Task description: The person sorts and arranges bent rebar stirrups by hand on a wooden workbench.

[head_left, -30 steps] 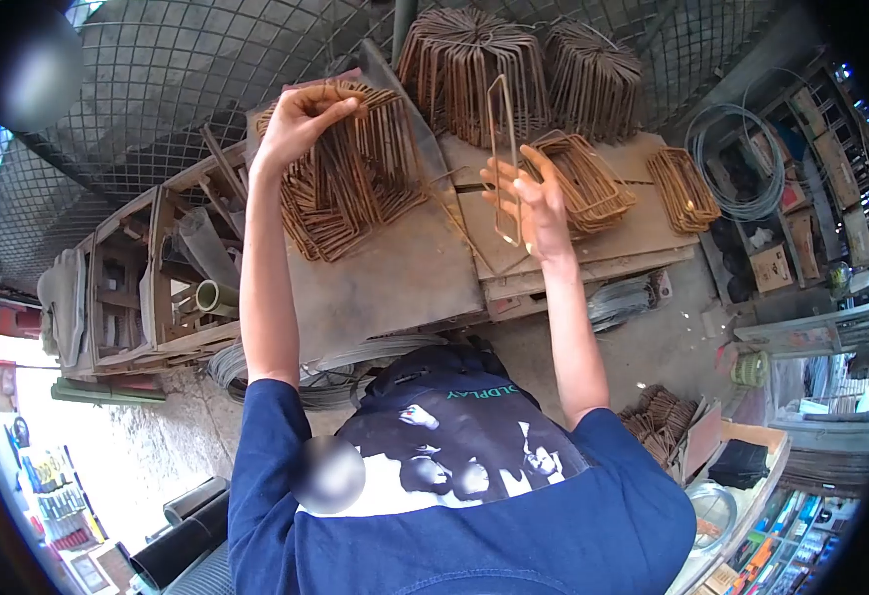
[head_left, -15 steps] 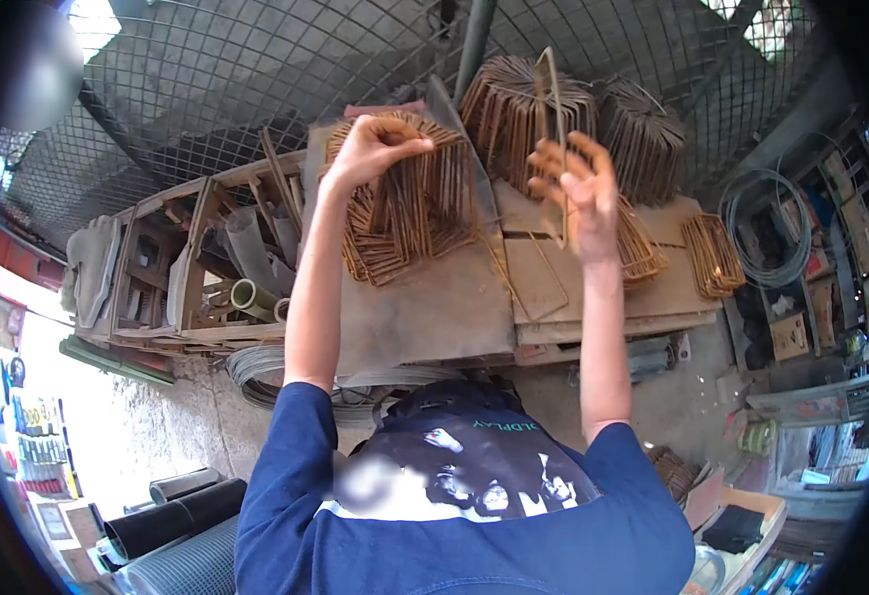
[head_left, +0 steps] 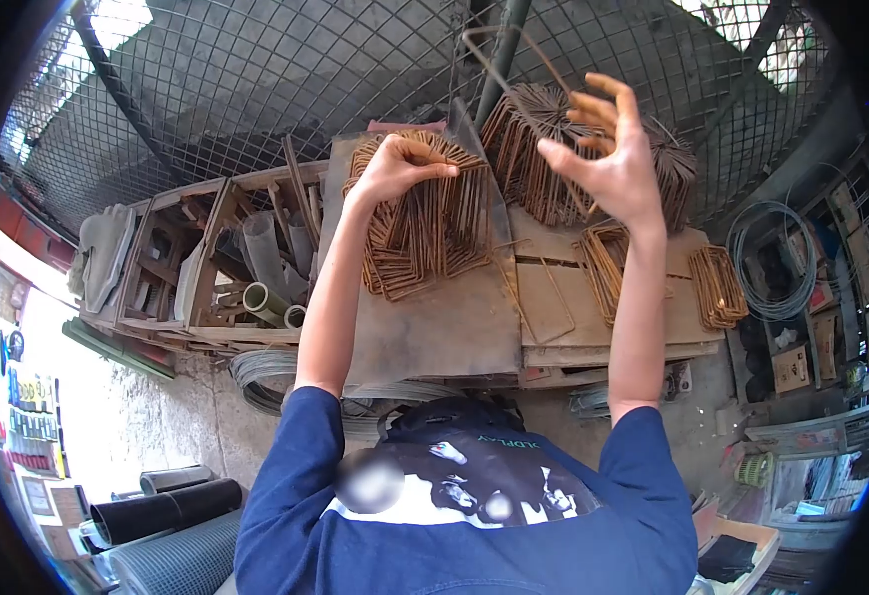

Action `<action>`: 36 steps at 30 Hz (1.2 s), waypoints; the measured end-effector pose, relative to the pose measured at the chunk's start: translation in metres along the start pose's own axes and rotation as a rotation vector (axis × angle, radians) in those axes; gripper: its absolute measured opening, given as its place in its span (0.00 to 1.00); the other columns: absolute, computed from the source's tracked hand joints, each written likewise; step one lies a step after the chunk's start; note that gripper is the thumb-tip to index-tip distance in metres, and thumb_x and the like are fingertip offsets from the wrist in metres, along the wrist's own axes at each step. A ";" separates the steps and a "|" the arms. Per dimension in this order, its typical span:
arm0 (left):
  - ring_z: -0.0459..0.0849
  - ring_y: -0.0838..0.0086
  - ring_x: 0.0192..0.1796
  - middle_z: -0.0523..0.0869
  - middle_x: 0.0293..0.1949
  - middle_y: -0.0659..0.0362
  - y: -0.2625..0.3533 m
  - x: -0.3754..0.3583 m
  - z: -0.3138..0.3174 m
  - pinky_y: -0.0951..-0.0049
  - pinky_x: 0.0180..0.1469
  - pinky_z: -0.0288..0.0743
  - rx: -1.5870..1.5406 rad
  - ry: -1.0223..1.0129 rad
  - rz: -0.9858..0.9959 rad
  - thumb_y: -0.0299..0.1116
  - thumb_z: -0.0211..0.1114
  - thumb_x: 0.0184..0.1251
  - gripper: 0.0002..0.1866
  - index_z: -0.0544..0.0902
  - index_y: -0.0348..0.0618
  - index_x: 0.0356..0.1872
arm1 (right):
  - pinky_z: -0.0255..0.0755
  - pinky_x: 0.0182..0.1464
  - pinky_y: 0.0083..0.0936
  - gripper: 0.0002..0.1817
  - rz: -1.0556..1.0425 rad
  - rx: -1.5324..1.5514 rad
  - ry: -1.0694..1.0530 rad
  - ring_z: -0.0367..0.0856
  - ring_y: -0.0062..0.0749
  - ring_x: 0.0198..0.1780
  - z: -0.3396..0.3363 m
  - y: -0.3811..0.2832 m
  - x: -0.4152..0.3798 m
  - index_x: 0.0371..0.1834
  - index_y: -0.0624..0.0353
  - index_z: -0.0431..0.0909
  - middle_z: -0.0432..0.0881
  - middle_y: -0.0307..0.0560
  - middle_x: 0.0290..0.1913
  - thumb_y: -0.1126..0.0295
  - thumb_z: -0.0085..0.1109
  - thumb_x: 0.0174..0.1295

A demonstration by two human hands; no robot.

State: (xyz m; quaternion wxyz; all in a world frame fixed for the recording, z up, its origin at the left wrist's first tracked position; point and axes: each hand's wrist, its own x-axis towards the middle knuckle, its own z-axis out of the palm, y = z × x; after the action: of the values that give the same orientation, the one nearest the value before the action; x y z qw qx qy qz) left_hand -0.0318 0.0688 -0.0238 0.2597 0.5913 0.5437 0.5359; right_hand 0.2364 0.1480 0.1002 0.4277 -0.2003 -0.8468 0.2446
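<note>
I am observing the left hand (head_left: 400, 167) resting on the upright stack of bent rebar stirrups (head_left: 423, 213), fingers curled over its top edge, near the back edge of the workbench (head_left: 434, 317). The right hand (head_left: 608, 159) is holding one single stirrup (head_left: 524, 74) raised above the bench's back edge; the fingers are spreading loosely while the thumb and forefinger are pinching the wire. More stirrup bundles (head_left: 717, 286) are lying toward the bench's right edge.
</note>
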 end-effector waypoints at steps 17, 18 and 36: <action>0.87 0.69 0.44 0.88 0.36 0.51 -0.018 0.009 -0.008 0.72 0.50 0.80 -0.173 -0.031 0.065 0.46 0.42 0.79 0.28 0.83 0.28 0.38 | 0.72 0.55 0.42 0.49 0.123 0.015 0.044 0.76 0.51 0.54 0.089 0.054 -0.106 0.63 0.62 0.60 0.74 0.63 0.55 0.61 0.79 0.37; 0.87 0.69 0.44 0.88 0.36 0.52 -0.017 0.009 -0.009 0.72 0.51 0.79 -0.159 -0.005 0.070 0.48 0.40 0.79 0.30 0.83 0.29 0.37 | 0.72 0.55 0.42 0.49 0.122 0.017 0.044 0.76 0.51 0.54 0.095 0.058 -0.111 0.63 0.62 0.60 0.74 0.63 0.55 0.61 0.79 0.37; 0.56 0.86 0.18 0.61 0.14 0.71 0.025 -0.023 0.018 0.76 0.20 0.49 -0.182 0.626 0.167 0.44 0.47 0.78 0.28 0.64 0.43 0.14 | 0.70 0.42 0.17 0.16 -0.009 0.829 -0.045 0.77 0.22 0.35 0.150 0.010 -0.030 0.38 0.62 0.69 0.78 0.41 0.34 0.63 0.35 0.77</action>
State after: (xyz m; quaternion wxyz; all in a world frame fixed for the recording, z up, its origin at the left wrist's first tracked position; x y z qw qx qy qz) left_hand -0.0019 0.0455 -0.0149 0.0873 0.4149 0.4968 0.7572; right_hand 0.1308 0.1028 -0.0020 0.4546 -0.0019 -0.6866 0.5674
